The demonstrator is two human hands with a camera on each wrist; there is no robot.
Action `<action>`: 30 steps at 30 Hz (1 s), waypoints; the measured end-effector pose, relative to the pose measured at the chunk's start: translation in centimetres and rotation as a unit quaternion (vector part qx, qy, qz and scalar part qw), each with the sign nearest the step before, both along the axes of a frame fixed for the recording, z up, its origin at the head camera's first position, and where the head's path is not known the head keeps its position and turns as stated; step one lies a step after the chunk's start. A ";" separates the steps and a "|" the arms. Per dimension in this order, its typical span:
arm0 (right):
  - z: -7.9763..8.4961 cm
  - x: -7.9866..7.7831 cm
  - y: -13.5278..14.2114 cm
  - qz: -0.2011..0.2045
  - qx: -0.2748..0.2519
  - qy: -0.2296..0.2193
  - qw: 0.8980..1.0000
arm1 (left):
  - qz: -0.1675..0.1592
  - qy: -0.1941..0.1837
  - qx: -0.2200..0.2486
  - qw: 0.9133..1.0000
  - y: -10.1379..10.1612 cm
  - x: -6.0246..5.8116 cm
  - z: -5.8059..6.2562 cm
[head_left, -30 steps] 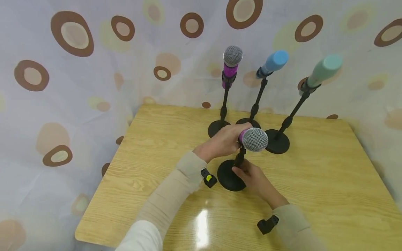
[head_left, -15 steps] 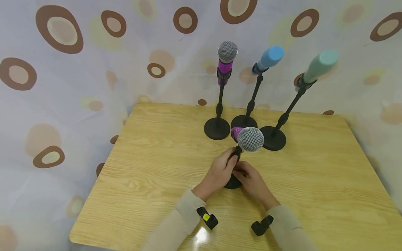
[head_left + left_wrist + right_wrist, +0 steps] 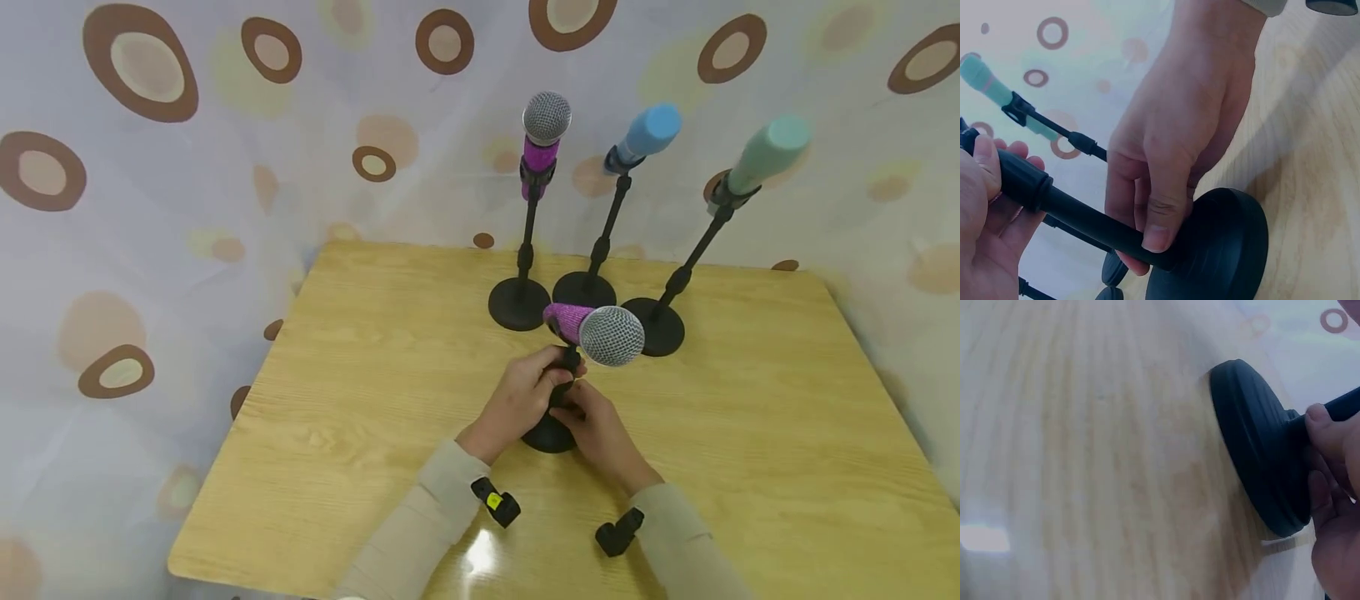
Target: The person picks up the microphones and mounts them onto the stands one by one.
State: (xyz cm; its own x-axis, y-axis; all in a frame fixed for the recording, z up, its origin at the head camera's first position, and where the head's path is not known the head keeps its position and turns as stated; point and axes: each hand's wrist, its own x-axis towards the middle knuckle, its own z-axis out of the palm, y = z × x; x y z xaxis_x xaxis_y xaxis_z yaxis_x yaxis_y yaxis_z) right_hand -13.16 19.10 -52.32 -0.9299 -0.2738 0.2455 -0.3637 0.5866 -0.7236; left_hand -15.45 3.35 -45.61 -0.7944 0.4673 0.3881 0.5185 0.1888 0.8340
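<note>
In the head view, a purple microphone point(image 3: 567, 320) with a silver mesh head sits tilted in the clip of a short black microphone stand point(image 3: 550, 436), its head toward the right. My left hand point(image 3: 517, 402) grips the stand's thick collar point(image 3: 1024, 180) just below the clip. Lower down, my right hand point(image 3: 602, 431) pinches the thin pole right above the round base, thumb on the near side in the left wrist view. The round base point(image 3: 1254, 450) shows close over the wooden table in the right wrist view.
Behind stand three more microphones on black stands: a purple one point(image 3: 541, 154), a blue one point(image 3: 651, 133) and a mint green one point(image 3: 768, 156). Their bases are near the table's point(image 3: 360, 333) back edge. A spotted cloth point(image 3: 300, 167) hangs behind.
My left hand has come down from the microphone's clip to the stand's collar. The microphone has turned a little, showing more of its purple body. My right hand keeps its hold low on the pole.
</note>
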 end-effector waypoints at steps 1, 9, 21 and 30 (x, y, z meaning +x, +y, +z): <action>0.0 -0.1 0.0 -0.005 0.007 0.005 1.000 | 0.007 0.013 -0.003 1.000 0.0 0.1 0.1; 0.0 -0.1 0.0 -0.014 0.036 0.026 0.999 | 0.021 0.048 0.000 0.999 0.2 0.1 0.1; 0.1 -0.2 -0.4 -0.037 0.041 0.020 0.998 | 0.064 0.056 -0.021 0.996 0.3 0.2 0.1; -0.1 -0.3 -0.9 -0.054 0.045 0.030 0.997 | 0.104 0.060 -0.029 0.992 0.3 0.2 0.0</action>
State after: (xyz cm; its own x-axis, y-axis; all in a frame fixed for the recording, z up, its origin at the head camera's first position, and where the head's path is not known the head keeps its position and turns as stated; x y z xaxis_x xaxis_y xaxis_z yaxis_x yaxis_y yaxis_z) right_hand -13.44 18.16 -52.39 -0.9398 -0.1954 0.2802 -0.3351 0.6864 -0.6454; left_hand -15.23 3.69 -45.61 -0.8254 0.3217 0.4639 0.5587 0.3477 0.7530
